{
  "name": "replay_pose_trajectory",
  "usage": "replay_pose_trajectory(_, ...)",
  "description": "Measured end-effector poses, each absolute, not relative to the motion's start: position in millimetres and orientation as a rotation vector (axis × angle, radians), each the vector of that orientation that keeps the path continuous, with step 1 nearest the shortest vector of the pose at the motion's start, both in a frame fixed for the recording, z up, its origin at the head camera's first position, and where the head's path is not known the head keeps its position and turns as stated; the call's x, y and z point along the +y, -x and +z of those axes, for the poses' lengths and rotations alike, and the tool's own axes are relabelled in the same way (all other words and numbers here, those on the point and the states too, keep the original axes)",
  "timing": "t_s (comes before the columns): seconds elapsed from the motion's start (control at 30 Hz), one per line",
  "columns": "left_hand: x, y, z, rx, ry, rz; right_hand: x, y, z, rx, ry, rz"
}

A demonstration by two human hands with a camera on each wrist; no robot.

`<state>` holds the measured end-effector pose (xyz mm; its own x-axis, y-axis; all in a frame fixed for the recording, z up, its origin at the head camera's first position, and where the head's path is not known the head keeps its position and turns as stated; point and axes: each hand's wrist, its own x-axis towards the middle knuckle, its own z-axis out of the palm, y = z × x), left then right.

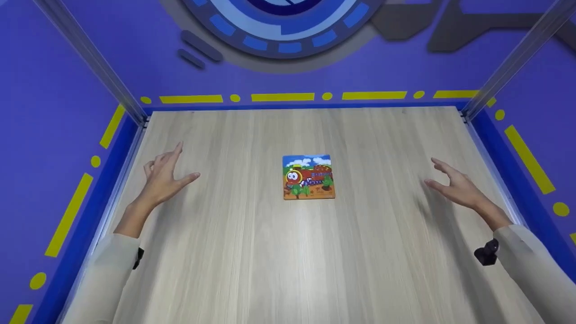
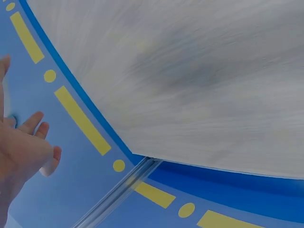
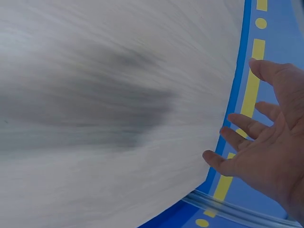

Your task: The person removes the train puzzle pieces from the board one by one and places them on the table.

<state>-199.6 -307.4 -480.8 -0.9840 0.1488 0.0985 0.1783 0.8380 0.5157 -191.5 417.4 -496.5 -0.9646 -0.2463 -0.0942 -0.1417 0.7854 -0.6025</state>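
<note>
Purple-blue walls, printed with yellow dashes and dots, enclose the workspace at nine, twelve and three o'clock, with metal posts at the two far corners. Between them spreads a pale wood-grain table. Two light sleeves come in from seven and five o'clock, on the two sides of the person.

The left hand hangs at nine o'clock of the table's middle, its thumb and index finger spread apart and nothing in its grasp. The left wrist view cuts this hand off at the edge, so the exact bend of its other fingers is hard to judge. The right hand is at three o'clock, fingers loosely extended and likewise holding nothing. Both appear raised over the table.

A square picture panel with a cartoon train lies flat near the centre, well apart from both hands, each of which has it as its nearest object. The panel looks whole, with no loose part visible around it. No handling seems under way; whether any is finished or left to do, the views cannot settle.

Smallest are the black devices at the cuffs.
</note>
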Motion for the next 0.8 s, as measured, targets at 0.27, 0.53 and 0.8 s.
replay_pose_trajectory(0.27,-296,202,-502,-2.977,0.330,-0.775,403,191,-510,2.734,0.305,-1.012)
replay_pose_trajectory(0.53,-271,214,-522,-2.994,0.371,-0.892,370,200,-531,2.660,0.352,-1.123)
replay_pose_trajectory(0.8,-241,215,-528,-2.964,0.468,-0.998,346,210,-544,2.652,0.418,-1.130)
